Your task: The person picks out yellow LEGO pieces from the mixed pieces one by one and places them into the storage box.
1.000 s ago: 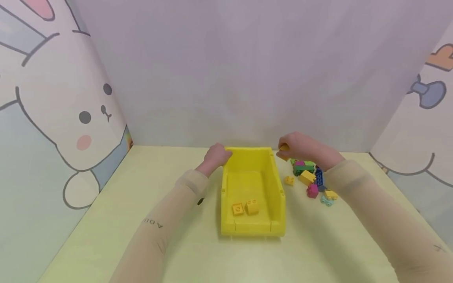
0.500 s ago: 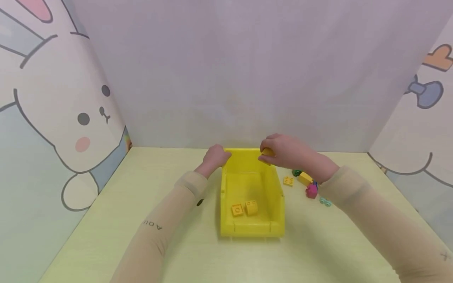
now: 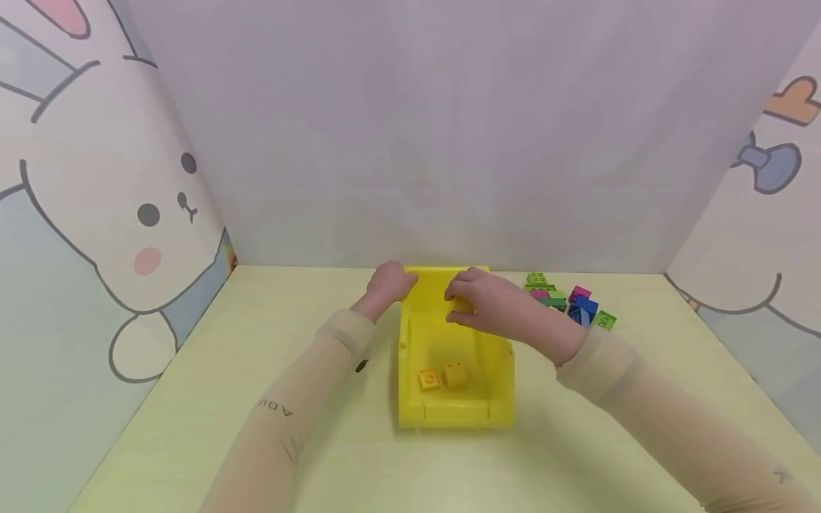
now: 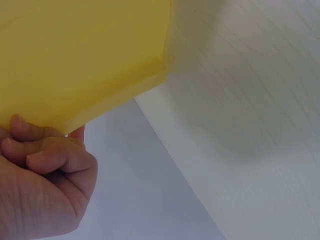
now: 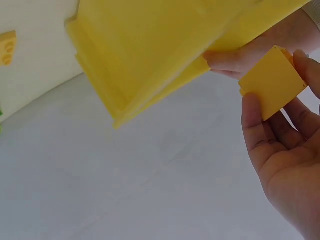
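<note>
Evidently mid-transfer, a person's right hand [image 3: 497,303] pinches one yellow toy brick [image 5: 272,82] above the far end of one yellow bin [image 3: 457,412], beside the middle of the bench's [image 3: 359,463] far edge; the left hand [image 3: 390,281] grips the bin's far left corner. The next move likely calls for lowering the brick, then parting the right fingers [image 5: 251,112]. Two yellow bricks [image 3: 455,375] lie inside; the mixed-colour bricks [image 3: 583,310] toward the far right corner, partly hidden, cannot be counted.

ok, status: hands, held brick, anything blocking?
Left hand grips yellow bin at far-left corner. Right hand pinches yellow brick, over bin in head view. Two loose bricks inside, near end. No obstruction visible.
</note>
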`<state>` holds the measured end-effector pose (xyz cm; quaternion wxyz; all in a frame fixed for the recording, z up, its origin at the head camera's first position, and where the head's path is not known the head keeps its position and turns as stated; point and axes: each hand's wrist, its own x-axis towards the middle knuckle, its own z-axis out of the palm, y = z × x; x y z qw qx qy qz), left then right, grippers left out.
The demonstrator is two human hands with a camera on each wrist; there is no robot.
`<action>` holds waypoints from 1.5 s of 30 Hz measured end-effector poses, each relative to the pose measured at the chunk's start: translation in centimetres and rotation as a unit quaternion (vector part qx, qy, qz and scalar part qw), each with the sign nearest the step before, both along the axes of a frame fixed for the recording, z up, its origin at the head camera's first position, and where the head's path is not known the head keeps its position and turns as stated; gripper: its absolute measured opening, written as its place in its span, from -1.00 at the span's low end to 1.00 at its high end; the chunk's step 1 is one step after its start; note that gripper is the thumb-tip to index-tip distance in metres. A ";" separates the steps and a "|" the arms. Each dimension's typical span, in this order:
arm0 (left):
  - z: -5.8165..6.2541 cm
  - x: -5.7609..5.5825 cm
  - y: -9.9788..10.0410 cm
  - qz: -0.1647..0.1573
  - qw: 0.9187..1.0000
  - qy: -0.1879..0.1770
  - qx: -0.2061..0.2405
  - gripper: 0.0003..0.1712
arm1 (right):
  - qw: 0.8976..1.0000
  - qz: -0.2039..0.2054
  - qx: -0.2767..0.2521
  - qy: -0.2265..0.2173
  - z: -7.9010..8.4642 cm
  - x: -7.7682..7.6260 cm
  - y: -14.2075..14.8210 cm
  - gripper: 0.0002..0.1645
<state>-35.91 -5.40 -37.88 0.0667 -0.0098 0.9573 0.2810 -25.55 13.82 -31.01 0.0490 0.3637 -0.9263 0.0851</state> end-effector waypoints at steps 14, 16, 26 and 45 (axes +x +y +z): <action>0.3 0.4 0.1 -0.006 1.000 0.003 0.007 -0.50 | 0.999 0.048 0.007 -0.004 -4.2 0.4 -1.4 -0.68; 0.3 0.3 0.1 -0.007 1.000 0.004 0.004 -0.50 | 0.998 0.055 0.017 -0.010 -4.7 0.6 -1.7 -0.68; 0.2 0.4 0.0 -0.005 1.000 0.012 0.008 -0.53 | 0.997 0.042 0.051 -0.036 -6.7 1.2 -2.8 -0.72; 0.2 0.2 0.0 0.001 1.000 0.000 0.009 -0.52 | 0.994 -0.003 0.080 -0.080 -8.4 0.5 -3.8 -0.60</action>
